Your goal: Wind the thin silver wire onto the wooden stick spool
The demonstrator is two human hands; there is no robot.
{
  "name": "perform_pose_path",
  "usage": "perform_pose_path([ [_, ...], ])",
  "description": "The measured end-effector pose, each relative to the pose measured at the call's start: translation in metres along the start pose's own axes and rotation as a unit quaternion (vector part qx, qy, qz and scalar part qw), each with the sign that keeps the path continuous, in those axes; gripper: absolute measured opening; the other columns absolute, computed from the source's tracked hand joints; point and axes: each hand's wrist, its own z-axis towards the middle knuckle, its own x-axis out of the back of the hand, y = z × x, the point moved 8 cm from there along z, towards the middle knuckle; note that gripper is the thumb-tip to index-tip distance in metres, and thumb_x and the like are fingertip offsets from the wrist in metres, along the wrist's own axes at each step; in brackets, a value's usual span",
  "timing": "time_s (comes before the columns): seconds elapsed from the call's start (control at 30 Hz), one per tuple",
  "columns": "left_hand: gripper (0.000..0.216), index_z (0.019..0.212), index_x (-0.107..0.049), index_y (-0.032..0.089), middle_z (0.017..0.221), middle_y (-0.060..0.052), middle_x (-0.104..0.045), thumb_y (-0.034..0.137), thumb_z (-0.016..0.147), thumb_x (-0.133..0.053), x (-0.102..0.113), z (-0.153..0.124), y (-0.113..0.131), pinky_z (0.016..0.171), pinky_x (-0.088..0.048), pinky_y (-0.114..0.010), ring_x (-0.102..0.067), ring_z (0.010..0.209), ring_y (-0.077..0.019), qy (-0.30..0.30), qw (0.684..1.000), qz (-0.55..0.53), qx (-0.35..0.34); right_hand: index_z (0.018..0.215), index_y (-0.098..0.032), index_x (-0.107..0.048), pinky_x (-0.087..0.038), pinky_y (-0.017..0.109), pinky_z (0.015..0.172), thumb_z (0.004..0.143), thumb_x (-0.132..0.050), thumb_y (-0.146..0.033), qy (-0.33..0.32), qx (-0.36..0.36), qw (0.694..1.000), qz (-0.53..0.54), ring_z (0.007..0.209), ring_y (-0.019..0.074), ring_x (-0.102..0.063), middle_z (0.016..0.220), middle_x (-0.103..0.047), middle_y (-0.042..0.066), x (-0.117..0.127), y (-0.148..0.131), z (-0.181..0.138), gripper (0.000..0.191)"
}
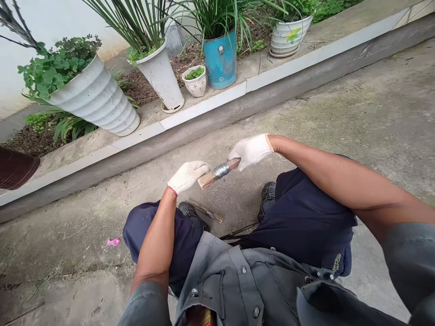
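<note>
- So both hands are in white knit gloves, and between them is a short wooden stick [219, 172] with a band of silvery wire [221, 170] wound round its middle.
- The left hand [187, 175] is closed round the lower, lighter end of the stick; that end pokes out just past its fingers.
- The right hand [250, 151] is pinching the upper, darker end, fingers curled onto it. I can't tell if it's also got a loose wire end in there; too small to make out.
- The stick sits tilted, low at the left hand and rising toward the right hand, held out in front of the knees and clear of the ground.
- How far along? My guess: the wrap looks mostly there, several tight turns side by side in a neat band. Whether the end is tied off or tucked, can't say, so finishing the wrap is probably what's left.
- Just below the left hand, down on the concrete floor [84, 226] between the shoes, lies a second stick [205, 210] with what looks like a smaller bit of wire on it. Might be done already or waiting its turn, hard to call.
- Well beyond both hands there's a raised ledge [204, 106] with plant pots, including a blue pot [220, 61]. A small pink scrap [113, 242] lies off to the left of the left arm.
</note>
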Motion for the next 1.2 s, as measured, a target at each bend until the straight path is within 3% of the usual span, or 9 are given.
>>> perform_pose_path([
  [0.07,0.04,0.091,-0.073,0.017,0.09,-0.001,-0.073,0.046,0.1,-0.048,-0.002,-0.001,0.007,0.08,-0.047,-0.025,-0.065,0.087,-0.0184,-0.017,0.999,-0.027,-0.038,0.089,-0.02,-0.067,-0.03,0.027,0.062,0.08,-0.067,-0.04,0.007,0.011,0.999,0.038,0.063,0.0113,-0.05,0.07,-0.059,-0.004,0.004,0.0,-0.004,0.023],
  [0.17,0.039,0.082,-0.07,0.017,0.081,-0.003,-0.073,0.046,0.1,-0.05,-0.01,0.0,0.01,0.082,-0.049,-0.026,-0.066,0.082,-0.0183,-0.035,0.996,-0.067,-0.054,0.089,-0.019,-0.067,-0.03,0.026,0.061,0.08,-0.067,-0.043,0.049,-0.006,0.996,0.072,0.065,0.0111,-0.05,0.072,-0.06,-0.003,0.013,-0.001,-0.004,0.025],
  [0.4,0.043,0.077,-0.066,0.02,0.078,-0.001,-0.073,0.043,0.104,-0.042,-0.032,0.002,0.01,0.086,-0.048,-0.027,-0.066,0.081,-0.0172,-0.046,0.998,-0.044,-0.005,0.105,-0.02,-0.071,-0.034,0.029,0.065,0.088,-0.061,-0.041,0.231,-0.171,0.957,-0.03,0.073,0.0182,-0.058,0.085,-0.069,0.006,0.05,0.021,0.0,0.029],
  [0.47,0.04,0.078,-0.065,0.02,0.073,0.001,-0.071,0.043,0.103,-0.044,-0.034,0.0,0.01,0.079,-0.047,-0.026,-0.065,0.076,-0.0166,-0.052,0.998,-0.039,0.005,0.111,-0.02,-0.071,-0.036,0.031,0.068,0.089,-0.062,-0.035,0.23,-0.221,0.944,-0.079,0.079,0.0218,-0.062,0.093,-0.072,0.011,0.052,0.029,0.0,0.028],
  [0.57,0.037,0.08,-0.064,0.021,0.068,0.003,-0.067,0.044,0.102,-0.046,-0.025,0.001,0.003,0.07,-0.043,-0.026,-0.063,0.069,-0.0162,-0.02,0.999,-0.027,0.037,0.116,-0.019,-0.072,-0.04,0.034,0.074,0.085,-0.064,-0.024,0.159,-0.26,0.942,-0.143,0.085,0.0254,-0.065,0.1,-0.074,0.015,0.039,0.033,0.003,0.032],
  [0.73,0.041,0.075,-0.061,0.021,0.066,0.002,-0.064,0.042,0.104,-0.042,-0.003,0.004,-0.006,0.068,-0.039,-0.027,-0.06,0.067,-0.0166,0.052,0.997,0.055,0.024,0.108,-0.021,-0.074,-0.039,0.035,0.075,0.078,-0.064,-0.017,0.031,-0.178,0.968,-0.173,0.084,0.0242,-0.065,0.097,-0.074,0.011,0.004,0.019,0.013,0.032],
  [0.9,0.038,0.079,-0.062,0.021,0.068,0.002,-0.063,0.039,0.104,-0.042,0.005,0.004,-0.011,0.07,-0.04,-0.028,-0.061,0.068,-0.0164,0.073,0.995,0.067,0.01,0.092,-0.022,-0.072,-0.033,0.03,0.068,0.077,-0.066,-0.027,-0.023,-0.037,0.997,-0.065,0.068,0.0155,-0.054,0.074,-0.065,0.0,-0.012,-0.001,0.008,0.017],
  [1.07,0.031,0.076,-0.062,0.02,0.072,0.0,-0.066,0.04,0.098,-0.053,-0.004,0.01,-0.012,0.07,-0.044,-0.027,-0.061,0.071,-0.0171,0.047,0.999,0.005,0.008,0.091,-0.021,-0.07,-0.03,0.027,0.063,0.082,-0.066,-0.04,0.068,-0.019,0.997,0.031,0.063,0.0116,-0.05,0.069,-0.06,-0.004,0.012,-0.005,-0.003,0.022],
  [1.2,0.04,0.076,-0.061,0.02,0.069,0.0,-0.067,0.042,0.104,-0.042,-0.017,0.01,-0.004,0.072,-0.046,-0.027,-0.063,0.069,-0.0169,0.031,0.999,-0.025,0.031,0.101,-0.021,-0.072,-0.033,0.027,0.064,0.084,-0.065,-0.044,0.18,-0.079,0.98,0.024,0.068,0.0136,-0.055,0.077,-0.066,-0.001,0.036,0.008,-0.001,0.03],
])
